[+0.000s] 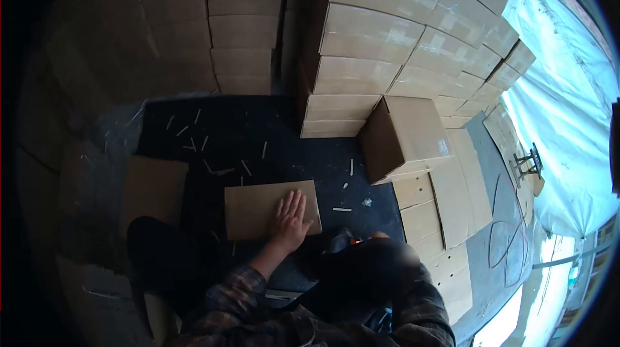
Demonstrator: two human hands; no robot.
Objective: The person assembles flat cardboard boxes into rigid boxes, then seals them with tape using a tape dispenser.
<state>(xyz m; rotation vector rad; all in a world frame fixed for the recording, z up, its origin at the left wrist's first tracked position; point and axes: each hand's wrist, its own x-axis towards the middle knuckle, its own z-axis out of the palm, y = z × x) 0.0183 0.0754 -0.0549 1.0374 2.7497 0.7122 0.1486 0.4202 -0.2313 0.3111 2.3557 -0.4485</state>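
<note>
My left hand lies flat, fingers stretched out, on the right part of a brown cardboard piece. This piece, perhaps a flat carton, rests on the dark floor in front of me. Only a small part of my right hand shows beyond my right knee. Its fingers are mostly hidden, and I cannot make out whether they hold anything. Close to it on the left is a dark object with an orange spot, too dim to name.
Stacked cardboard boxes rise ahead, with more at the left. A single box stands before the stack. Flat cardboard sheets lie at the right, near a thin red cord and white sheeting. Several pale strips litter the floor.
</note>
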